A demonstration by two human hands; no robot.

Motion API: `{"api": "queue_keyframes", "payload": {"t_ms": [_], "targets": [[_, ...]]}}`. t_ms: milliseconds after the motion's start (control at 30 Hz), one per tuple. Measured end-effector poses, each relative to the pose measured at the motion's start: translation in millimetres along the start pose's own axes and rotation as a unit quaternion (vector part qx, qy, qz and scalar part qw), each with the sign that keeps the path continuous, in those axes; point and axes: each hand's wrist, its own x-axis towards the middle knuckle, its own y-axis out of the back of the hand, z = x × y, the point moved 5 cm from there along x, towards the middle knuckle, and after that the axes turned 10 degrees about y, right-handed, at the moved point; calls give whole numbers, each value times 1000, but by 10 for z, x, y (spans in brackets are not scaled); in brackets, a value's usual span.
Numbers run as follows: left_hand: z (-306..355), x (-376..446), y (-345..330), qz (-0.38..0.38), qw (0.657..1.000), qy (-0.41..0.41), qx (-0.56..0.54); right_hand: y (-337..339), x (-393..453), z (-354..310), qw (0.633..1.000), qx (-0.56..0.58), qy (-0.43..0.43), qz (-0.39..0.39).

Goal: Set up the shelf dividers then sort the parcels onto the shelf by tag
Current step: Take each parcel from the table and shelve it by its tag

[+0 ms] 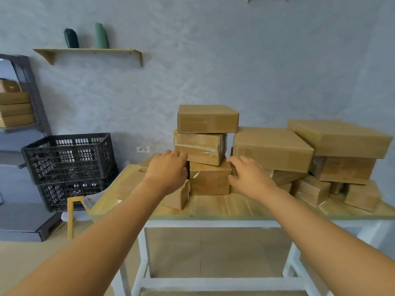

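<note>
My left hand and right hand reach either side of the bottom parcel of a leaning stack on the table — fingers relaxed, gripping nothing yet. If I pull this one, the taped parcel and top parcel could topple — they sit askew.

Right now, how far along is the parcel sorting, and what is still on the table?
Done: a few parcels already lie stacked on the grey shelf rack at far left; dividers cannot be made out. In hand: the left hand and right hand reach either side of the bottom box of the middle stack. Left: most parcels remain piled on the table.
</note>
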Motion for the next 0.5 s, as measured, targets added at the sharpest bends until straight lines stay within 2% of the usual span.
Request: {"api": "queue_keyframes", "payload": {"t_ms": [200,300,500], "targets": [[-5,1097,-110,65,995,49,-60,202,978,700,986,104,-25,125],[-146,1527,-121,86,984,102,-117,304,1438,1004,974,140,-52,172],[-483,2207,-377,37,931,230,-282,247,2067,1464,953,197,-144,181]]}}
